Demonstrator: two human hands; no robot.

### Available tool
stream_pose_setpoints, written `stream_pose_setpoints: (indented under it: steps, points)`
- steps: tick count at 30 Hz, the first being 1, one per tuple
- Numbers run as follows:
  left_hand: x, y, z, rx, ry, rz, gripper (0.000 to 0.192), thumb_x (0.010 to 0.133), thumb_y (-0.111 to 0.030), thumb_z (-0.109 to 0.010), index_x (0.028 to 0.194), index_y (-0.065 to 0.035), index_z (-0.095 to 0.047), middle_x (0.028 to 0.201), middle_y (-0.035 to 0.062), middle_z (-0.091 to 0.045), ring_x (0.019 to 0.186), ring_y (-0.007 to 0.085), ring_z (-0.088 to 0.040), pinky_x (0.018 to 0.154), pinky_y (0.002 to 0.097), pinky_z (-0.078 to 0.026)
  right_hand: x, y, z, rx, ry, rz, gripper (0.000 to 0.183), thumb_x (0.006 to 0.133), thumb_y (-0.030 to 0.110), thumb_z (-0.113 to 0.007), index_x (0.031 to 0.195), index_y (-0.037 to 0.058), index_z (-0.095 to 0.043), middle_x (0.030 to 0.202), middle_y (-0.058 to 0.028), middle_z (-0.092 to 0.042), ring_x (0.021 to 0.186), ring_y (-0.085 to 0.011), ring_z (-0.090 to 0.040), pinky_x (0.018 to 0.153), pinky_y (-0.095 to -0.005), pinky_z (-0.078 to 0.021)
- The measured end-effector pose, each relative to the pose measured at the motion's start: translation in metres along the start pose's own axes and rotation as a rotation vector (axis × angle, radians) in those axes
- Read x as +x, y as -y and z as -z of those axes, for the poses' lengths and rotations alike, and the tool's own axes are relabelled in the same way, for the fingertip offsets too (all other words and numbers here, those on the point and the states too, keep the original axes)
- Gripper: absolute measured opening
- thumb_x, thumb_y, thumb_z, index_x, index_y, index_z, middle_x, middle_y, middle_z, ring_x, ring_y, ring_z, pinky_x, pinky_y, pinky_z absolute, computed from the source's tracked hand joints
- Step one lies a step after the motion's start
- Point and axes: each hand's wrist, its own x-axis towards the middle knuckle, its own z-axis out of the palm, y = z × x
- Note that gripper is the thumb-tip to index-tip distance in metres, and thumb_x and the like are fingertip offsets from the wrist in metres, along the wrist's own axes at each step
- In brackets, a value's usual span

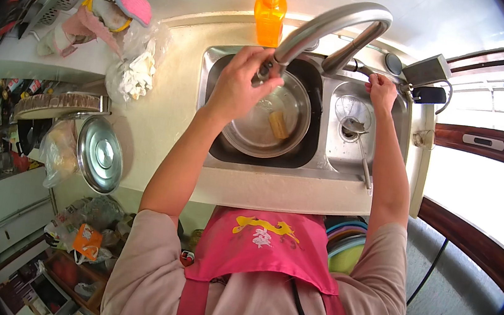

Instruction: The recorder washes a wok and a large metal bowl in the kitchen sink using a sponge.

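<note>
My left hand (246, 84) grips the spout head of the curved metal faucet (343, 14) over the left basin. Below it, a round metal pan (253, 143) holds a yellowish-brown block (278, 124), perhaps a sponge, and what looks like shallow water. With its fingers closed, my right hand (382, 93) is at a metal fitting behind the right basin; the fingertips seem to pinch it. In the right basin (336, 153), a wire-mesh strainer (351, 107) and a long-handled metal ladle or skimmer (363, 158) lie by the drain.
An orange plastic bottle (269, 17) stands behind the left basin. Left of the sink are a plastic bag (136, 69), hanging cloths (89, 29) and an upright metal lid (101, 154). A small glass (423, 139) sits at the right edge, near the window.
</note>
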Motion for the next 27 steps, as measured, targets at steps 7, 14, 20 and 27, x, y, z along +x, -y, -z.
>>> stream_pose_setpoints:
  steps: [7,14,20,27]
  points:
    - [-0.017,0.020,-0.024,-0.370,0.117,0.201,0.036,0.082,-0.014,-0.074,0.114,-0.0025,-0.061,0.102,0.0069,-0.062,0.092,0.0173,-0.062,0.083,0.0304,-0.051,-0.099,0.011,-0.040,-0.219,0.016,0.293,0.035,0.087,0.033,-0.063,0.097,0.0000,-0.062,0.078,-0.0187,-0.068,0.074,-0.0346,-0.068,0.067,-0.0440,-0.0522]
    - [-0.142,0.157,-0.042,0.855,-0.039,0.190,0.072,0.081,-0.026,-0.072,0.140,-0.0009,-0.039,0.107,0.0159,-0.062,0.104,0.0307,-0.059,0.096,0.0416,-0.042,-0.188,-0.044,-0.221,-0.535,0.770,0.455,0.042,0.081,0.027,-0.063,0.114,0.0025,-0.056,0.106,-0.0249,-0.063,0.100,-0.0408,-0.062,0.088,-0.0450,-0.0498]
    - [-0.156,0.181,-0.063,0.812,0.353,0.288,0.077,0.075,-0.015,-0.070,0.138,0.0095,-0.034,0.090,0.0119,-0.062,0.084,0.0253,-0.059,0.079,0.0368,-0.043,-0.217,-0.103,-0.280,-0.805,0.906,0.701,0.039,0.082,0.020,-0.060,0.117,0.0065,-0.051,0.123,-0.0193,-0.053,0.106,-0.0370,-0.060,0.086,-0.0418,-0.0520]
    - [-0.130,0.192,-0.072,0.756,0.527,0.343,0.063,0.075,-0.010,-0.066,0.128,0.0107,-0.040,0.085,0.0164,-0.064,0.071,0.0262,-0.068,0.065,0.0341,-0.054,-0.138,-0.064,-0.347,-0.583,0.584,1.357,0.024,0.092,0.021,-0.046,0.114,0.0152,-0.053,0.114,-0.0149,-0.057,0.104,-0.0311,-0.059,0.081,-0.0413,-0.0515]
